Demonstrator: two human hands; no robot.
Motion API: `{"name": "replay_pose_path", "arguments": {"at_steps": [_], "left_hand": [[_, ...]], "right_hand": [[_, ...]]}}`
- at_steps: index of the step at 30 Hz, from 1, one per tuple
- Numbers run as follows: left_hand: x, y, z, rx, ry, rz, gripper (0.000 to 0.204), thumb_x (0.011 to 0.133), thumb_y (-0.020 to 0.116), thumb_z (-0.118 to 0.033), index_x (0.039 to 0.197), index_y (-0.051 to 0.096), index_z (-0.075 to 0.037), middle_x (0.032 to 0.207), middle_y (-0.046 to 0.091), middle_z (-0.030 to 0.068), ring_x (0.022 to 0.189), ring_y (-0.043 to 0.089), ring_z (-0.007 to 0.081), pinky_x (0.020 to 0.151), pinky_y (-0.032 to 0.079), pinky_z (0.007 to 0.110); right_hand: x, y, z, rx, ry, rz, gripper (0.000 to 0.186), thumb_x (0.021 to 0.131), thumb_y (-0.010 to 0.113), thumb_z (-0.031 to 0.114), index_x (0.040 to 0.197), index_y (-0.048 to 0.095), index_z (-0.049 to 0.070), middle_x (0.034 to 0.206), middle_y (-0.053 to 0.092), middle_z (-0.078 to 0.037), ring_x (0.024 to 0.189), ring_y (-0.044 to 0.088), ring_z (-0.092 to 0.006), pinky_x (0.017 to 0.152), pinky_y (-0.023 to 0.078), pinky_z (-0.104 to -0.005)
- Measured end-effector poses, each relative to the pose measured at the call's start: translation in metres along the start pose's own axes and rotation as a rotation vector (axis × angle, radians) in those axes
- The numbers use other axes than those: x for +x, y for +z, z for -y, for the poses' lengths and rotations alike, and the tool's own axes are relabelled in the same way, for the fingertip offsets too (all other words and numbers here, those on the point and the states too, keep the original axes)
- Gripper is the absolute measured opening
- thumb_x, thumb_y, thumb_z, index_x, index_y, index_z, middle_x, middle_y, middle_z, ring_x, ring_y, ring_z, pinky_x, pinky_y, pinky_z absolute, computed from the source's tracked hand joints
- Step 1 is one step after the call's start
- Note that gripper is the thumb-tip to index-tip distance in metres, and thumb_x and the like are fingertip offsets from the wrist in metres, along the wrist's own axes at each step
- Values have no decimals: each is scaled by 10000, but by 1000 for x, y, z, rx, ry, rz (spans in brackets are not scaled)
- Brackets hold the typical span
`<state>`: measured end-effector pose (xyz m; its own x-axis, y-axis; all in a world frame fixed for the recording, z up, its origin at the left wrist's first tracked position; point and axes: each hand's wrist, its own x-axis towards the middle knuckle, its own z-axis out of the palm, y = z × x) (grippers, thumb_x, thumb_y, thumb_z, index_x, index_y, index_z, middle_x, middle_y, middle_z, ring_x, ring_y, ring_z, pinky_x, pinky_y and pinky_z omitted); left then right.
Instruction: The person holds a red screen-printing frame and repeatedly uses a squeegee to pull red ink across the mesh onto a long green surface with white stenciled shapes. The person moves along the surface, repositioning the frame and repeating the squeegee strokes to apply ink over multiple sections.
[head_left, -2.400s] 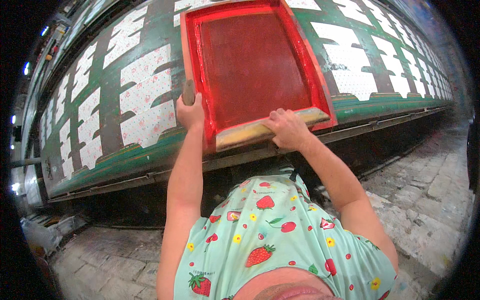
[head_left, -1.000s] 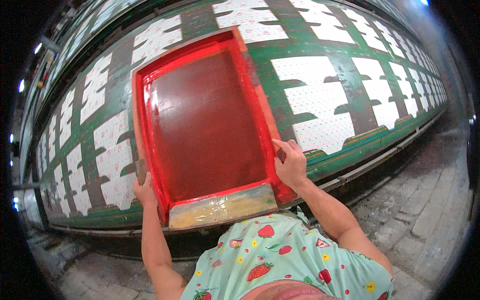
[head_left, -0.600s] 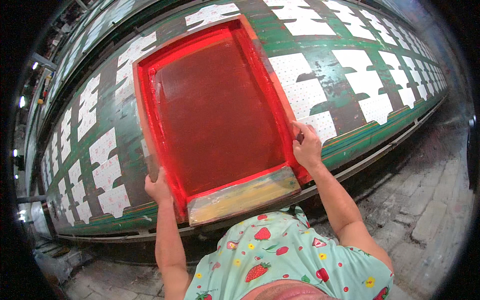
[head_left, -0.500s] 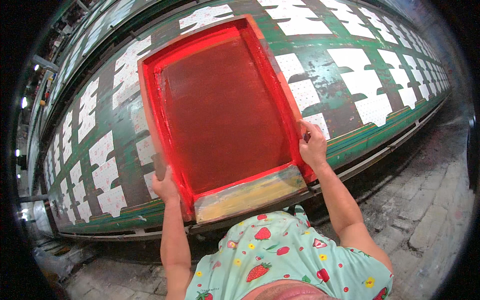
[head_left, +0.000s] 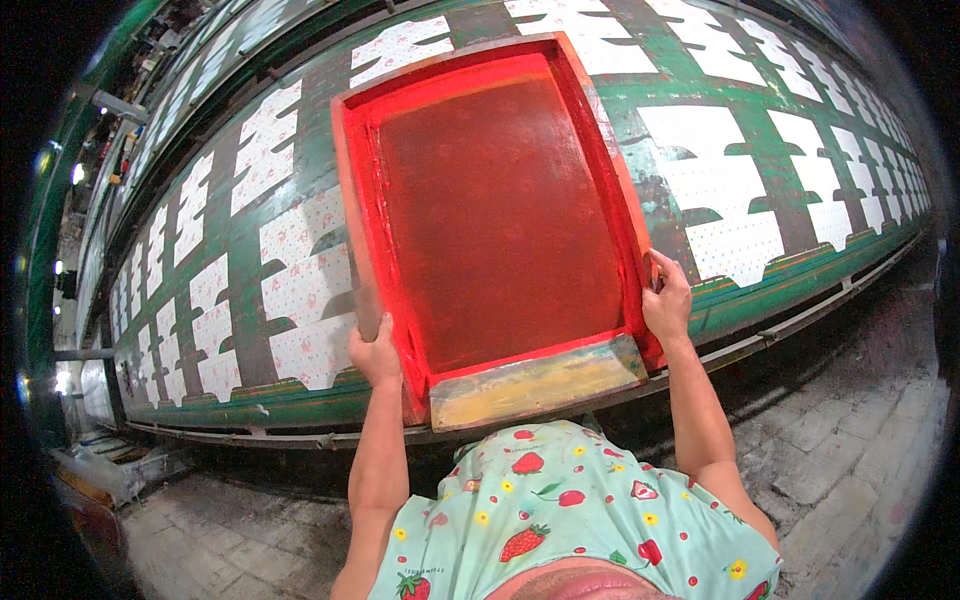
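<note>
Red frame (head_left: 616,210) blocks green table (head_left: 720,310) ahead; room right of right hand (head_left: 668,302), over white pieces (head_left: 715,183).

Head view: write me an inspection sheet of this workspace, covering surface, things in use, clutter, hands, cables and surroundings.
Surface: long green table with dark patches; white printed pieces lie in rows left and right of the frame.
Things in use: red frame around a dark red panel, yellow-grey strip at its near end; whether the frame touches the table is unclear.
Clutter: pale items at lower left, too blurred to name.
Hands: left hand closed on the frame's left side, right hand curled on its right side.
Cables: nothing seen.
Surroundings: grey paved floor, lights at far left.
</note>
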<state>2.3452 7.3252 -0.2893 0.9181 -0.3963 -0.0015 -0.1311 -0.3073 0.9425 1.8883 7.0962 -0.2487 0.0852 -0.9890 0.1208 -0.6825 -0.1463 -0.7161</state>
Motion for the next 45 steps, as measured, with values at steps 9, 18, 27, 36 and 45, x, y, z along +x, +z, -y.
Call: {"name": "replay_pose_path", "arguments": {"at_steps": [9,18,27,36,45], "left_hand": [[-11,14,-13,77,34,-6,280,926,931,-187,1064,783,4,978,802,82,878,731,197,848,586,391],[-7,17,0,268,29,22,390,899,957,-272,1104,785,11,1018,834,160,918,790,293,859,608,441],[-7,22,4,372,6,-19,560,829,964,-449,1105,749,-12,1072,786,247,1019,765,465,911,596,583],[-11,27,10,357,116,-90,581,841,946,-510,1070,712,-30,1082,757,222,1095,728,458,944,579,586],[-10,17,11,75,92,14,778,1127,507,-633,1432,701,55,1352,728,303,1336,641,484,1154,488,574]], "right_hand": [[5,-16,-21,19,-51,11,649,811,715,-126,1423,714,89,1274,754,-162,1177,737,-389,994,606,-467],[-16,-16,0,-328,-248,1,605,874,815,7,1463,691,72,1377,730,-209,1293,689,-425,1139,546,-495],[-135,-23,110,-254,-837,675,514,771,903,118,1276,805,130,1360,740,-141,1268,709,-390,1063,579,-531],[-133,19,139,-296,-905,529,507,782,744,-5,1275,795,104,1185,787,-108,1110,751,-362,966,607,-510],[-115,21,172,-504,-672,747,512,823,727,4,1287,842,187,1194,824,-149,1144,787,-373,997,626,-489]]}}
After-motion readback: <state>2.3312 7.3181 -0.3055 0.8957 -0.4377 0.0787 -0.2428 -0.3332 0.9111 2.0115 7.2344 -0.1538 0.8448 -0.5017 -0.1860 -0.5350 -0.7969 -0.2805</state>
